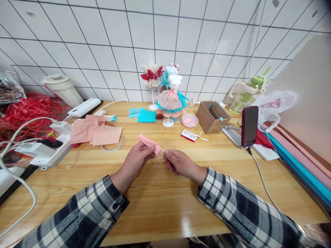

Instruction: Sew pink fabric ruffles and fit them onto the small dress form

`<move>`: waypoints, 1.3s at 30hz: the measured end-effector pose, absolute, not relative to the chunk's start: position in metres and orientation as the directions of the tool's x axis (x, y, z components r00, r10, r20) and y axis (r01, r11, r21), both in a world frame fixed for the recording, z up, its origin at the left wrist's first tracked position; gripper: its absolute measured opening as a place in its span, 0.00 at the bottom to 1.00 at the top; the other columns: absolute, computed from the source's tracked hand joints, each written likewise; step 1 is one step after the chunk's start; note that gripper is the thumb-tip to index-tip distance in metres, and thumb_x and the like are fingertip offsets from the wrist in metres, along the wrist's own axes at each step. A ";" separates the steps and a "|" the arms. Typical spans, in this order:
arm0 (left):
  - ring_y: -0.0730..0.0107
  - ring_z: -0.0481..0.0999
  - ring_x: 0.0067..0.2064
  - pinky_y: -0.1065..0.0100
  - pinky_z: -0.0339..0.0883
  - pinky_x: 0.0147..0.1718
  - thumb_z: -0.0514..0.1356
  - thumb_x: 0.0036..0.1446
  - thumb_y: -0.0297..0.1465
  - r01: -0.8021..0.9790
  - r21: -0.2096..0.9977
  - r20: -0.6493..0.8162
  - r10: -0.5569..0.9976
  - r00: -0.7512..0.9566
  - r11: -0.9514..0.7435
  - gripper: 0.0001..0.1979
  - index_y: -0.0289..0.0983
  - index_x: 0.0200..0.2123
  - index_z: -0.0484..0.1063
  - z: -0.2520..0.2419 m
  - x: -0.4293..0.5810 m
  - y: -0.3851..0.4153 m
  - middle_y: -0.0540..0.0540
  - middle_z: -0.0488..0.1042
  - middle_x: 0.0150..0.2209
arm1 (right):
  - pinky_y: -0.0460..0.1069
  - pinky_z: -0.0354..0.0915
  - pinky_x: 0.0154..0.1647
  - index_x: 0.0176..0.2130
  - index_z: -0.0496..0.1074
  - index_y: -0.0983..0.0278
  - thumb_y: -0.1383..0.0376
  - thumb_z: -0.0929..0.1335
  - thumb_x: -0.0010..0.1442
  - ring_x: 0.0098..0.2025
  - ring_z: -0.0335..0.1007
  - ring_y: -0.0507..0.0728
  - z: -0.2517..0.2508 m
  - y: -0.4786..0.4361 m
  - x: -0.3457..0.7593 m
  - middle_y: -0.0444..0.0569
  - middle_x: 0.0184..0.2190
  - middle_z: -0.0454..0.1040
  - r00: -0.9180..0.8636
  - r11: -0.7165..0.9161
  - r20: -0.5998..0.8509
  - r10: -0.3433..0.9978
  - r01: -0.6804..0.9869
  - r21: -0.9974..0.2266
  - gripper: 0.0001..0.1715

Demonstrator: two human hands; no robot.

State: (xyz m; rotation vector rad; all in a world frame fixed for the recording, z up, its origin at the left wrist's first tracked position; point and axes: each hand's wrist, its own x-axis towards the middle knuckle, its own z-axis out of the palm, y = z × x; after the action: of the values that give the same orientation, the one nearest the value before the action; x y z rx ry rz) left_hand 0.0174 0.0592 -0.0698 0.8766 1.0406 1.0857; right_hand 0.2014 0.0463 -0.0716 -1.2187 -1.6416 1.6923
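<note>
My left hand is closed around a folded strip of pink crepe paper, its thumb pressed on top. The strip slants down toward my right hand, which is pinched shut just off the strip's right end. Something thin, too small to make out, shows between that end and my right fingertips. Behind the hands stands a small white mannequin in a pink and turquoise ruffled dress. Left of my hands lie pink paper sheets, beside a clear ring-shaped loop.
Turquoise paper, a second mannequin, a pink bowl, a cardboard box and a tag stand or lie farther back. A phone is propped at right. A power strip with cables lies at left.
</note>
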 end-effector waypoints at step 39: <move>0.69 0.77 0.36 0.71 0.69 0.36 0.71 0.45 0.34 -0.281 0.916 -0.251 0.955 0.158 0.287 0.12 0.34 0.32 0.78 -0.065 0.017 0.058 0.45 0.80 0.33 | 0.42 0.55 0.12 0.32 0.62 0.61 0.44 0.56 0.65 0.16 0.54 0.48 -0.075 0.048 0.203 0.37 0.17 0.59 -0.460 -0.153 -0.247 0.853 0.232 -0.961 0.25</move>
State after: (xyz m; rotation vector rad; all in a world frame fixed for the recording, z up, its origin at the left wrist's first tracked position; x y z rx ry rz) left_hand 0.0175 0.0581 -0.0645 0.8433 1.0208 1.0529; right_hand 0.2027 0.0478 -0.0753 -1.2299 -1.6261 1.6557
